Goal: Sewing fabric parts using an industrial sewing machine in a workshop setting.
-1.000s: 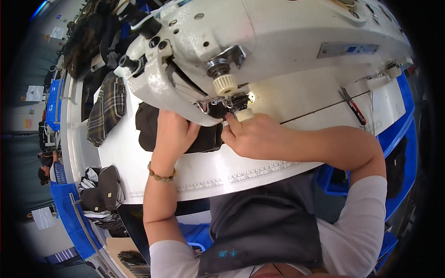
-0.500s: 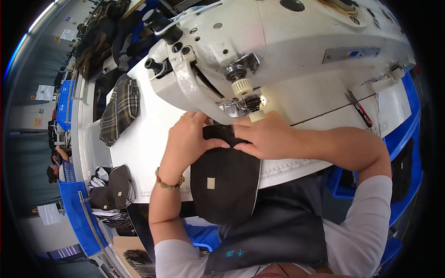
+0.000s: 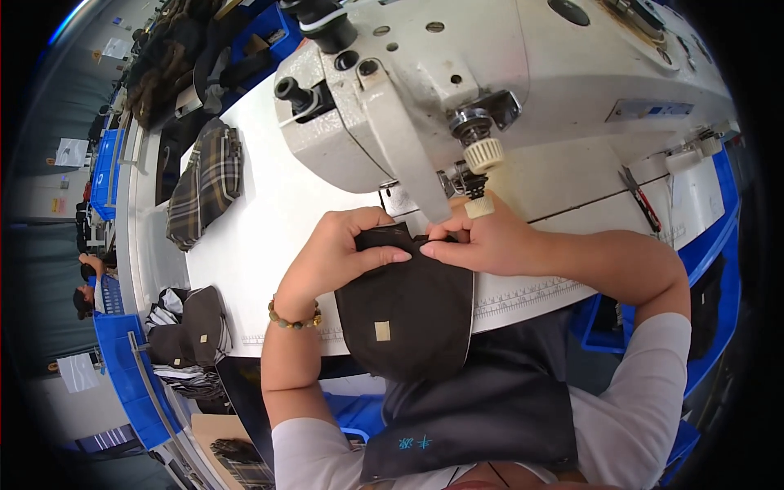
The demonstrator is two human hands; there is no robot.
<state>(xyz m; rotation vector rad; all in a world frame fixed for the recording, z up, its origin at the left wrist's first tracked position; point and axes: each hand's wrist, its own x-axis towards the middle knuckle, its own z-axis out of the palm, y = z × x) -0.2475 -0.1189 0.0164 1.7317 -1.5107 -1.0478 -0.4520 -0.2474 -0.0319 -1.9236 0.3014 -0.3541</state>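
A dark brown, rounded fabric piece [image 3: 408,318] with a small pale tag hangs over the table's front edge toward my lap. My left hand [image 3: 347,253] pinches its upper left edge, thumb on top and fingers behind. Close beside it, my right hand [image 3: 490,237] pinches the upper right edge between thumb and fingers. Between the hands the edge stands up in a fold. Just beyond is the white sewing machine [image 3: 359,139], whose guard arm and tension knobs stand over my right fingertips. The needle is hidden from view.
A ruler strip [image 3: 531,296] runs along the white table's front edge. Folded plaid fabric [image 3: 204,188] lies on the left, with a stack of similar brown pieces [image 3: 200,327] nearer. A red-and-black hand tool [image 3: 643,200] lies right. Blue bins and another person [image 3: 86,286] are beyond.
The machine appears larger and farther right as the view shifts. Both hands, still pinching the fabric, sit farther left of the machine's knobs. The fabric's lower end has risen slightly, and its upper edge shows more.
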